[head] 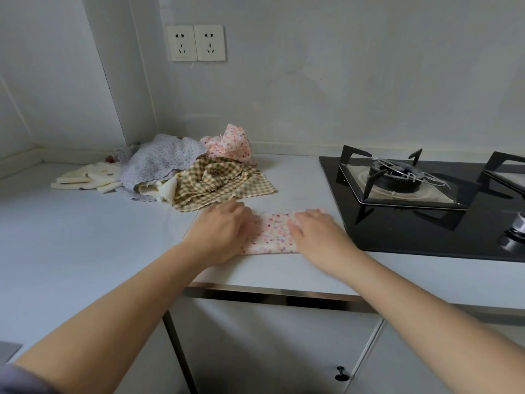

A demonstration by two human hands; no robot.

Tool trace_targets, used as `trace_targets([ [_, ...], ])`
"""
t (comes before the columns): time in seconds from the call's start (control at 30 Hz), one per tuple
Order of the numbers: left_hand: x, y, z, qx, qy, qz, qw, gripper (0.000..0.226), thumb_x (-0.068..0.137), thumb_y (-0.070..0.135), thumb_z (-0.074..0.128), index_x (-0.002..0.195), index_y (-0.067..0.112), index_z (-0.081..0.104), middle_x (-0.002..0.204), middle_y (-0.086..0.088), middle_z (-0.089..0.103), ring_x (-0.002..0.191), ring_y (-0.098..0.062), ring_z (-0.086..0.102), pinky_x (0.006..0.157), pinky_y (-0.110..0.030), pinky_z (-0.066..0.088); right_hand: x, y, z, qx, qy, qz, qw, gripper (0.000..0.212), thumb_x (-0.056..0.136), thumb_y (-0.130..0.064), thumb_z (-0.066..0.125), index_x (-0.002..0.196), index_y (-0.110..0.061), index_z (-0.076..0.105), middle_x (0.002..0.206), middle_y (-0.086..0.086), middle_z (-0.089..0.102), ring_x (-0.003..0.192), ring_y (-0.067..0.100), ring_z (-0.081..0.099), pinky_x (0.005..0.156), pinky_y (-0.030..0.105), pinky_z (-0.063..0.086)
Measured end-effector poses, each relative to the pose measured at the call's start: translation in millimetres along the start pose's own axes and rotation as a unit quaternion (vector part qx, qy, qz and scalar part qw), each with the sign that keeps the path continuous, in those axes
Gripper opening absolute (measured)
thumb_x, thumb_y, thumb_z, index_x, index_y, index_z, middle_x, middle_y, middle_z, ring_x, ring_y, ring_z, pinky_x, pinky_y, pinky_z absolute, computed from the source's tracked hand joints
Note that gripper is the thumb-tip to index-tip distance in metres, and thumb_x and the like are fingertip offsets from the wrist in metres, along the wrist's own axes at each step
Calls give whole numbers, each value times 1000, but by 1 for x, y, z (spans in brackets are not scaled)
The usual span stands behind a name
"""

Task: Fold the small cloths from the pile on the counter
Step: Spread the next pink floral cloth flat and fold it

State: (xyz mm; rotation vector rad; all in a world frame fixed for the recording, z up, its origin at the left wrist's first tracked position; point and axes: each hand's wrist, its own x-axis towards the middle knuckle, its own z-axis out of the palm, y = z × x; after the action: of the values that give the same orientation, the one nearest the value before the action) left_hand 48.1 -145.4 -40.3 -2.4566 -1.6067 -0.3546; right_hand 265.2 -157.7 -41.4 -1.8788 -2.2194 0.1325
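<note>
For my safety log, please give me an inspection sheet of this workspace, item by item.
Surface: pale counter, flat, metal strip along front edge.
Job's things: pink flowered cloth lies flat near the front edge; pile of crumpled cloths sits behind it, toward the corner.
Clutter: nothing seen.
Grippers: left hand and right hand press flat on the flowered cloth, one at each end.
Cables: nothing seen; wall sockets hold no plugs.
Surroundings: gas stove close right of the cloth, no flame visible; cabinet doors below.
</note>
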Motion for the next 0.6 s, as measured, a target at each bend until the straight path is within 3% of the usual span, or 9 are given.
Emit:
trace_targets([
  [0.1,-1,4,6,-67,-182,-36,980,61,100,56,15,154,29,6,162,0,-4,149,-22,-6,119,-45,0,-4,-9,7,-39,-134,17,990,65,100,-57,13,156,-26,-1,162,12,-13,149,32,-14,121,47,-7],
  [0.17,0,7,6,-64,-188,-49,979,63,99,57,15,154,29,0,162,-1,-9,149,-21,-9,119,-45,-3,2,-5,2,-40,-163,10,986,63,101,-56,12,155,-31,-8,160,9,-22,147,29,-22,119,48,-12],
  [0.23,-2,11,1,-46,-200,-54,977,68,96,62,12,154,27,7,162,-4,1,149,-22,1,118,-46,7,11,4,-4,-29,-185,0,982,59,102,-54,15,154,-37,-7,160,5,-23,146,27,-25,118,51,-14],
  [0.3,-7,15,-9,-8,-177,-61,982,69,92,66,12,142,24,35,149,-9,36,137,-27,35,104,-41,32,19,14,-12,-39,-159,-7,987,58,102,-53,24,155,-38,4,163,4,-12,149,29,-16,117,53,-12],
  [0.37,-12,15,-18,47,-26,-69,996,50,98,53,26,107,18,60,102,-7,65,93,-27,62,70,-31,44,17,20,-18,-71,-35,-28,997,50,102,-41,37,150,-29,31,159,7,23,146,28,20,117,48,13],
  [0.4,-14,13,-22,54,66,-68,994,40,99,43,36,93,15,64,80,-5,66,72,-27,63,56,-28,40,14,20,-18,-51,34,-49,997,40,101,-32,41,141,-25,45,147,4,41,134,26,38,108,41,30],
  [0.47,-16,5,-24,32,163,-52,985,25,92,29,51,80,13,67,61,-2,64,53,-25,58,43,-23,31,6,14,-17,42,73,-90,992,29,100,-21,42,122,-21,61,127,-2,57,116,19,53,91,30,41],
  [0.53,-15,-2,-23,-34,153,5,988,19,88,28,53,88,19,69,75,3,70,65,-21,65,49,-27,45,4,10,-11,68,10,-127,990,33,101,-22,39,124,-21,63,128,-4,57,122,16,50,100,31,39],
  [0.6,-14,-1,-19,-111,39,45,992,31,94,39,53,121,27,62,124,8,64,112,-15,61,88,-32,51,9,11,-7,61,-61,-148,985,40,103,-24,35,140,-22,50,147,-4,45,138,15,36,116,36,26],
])
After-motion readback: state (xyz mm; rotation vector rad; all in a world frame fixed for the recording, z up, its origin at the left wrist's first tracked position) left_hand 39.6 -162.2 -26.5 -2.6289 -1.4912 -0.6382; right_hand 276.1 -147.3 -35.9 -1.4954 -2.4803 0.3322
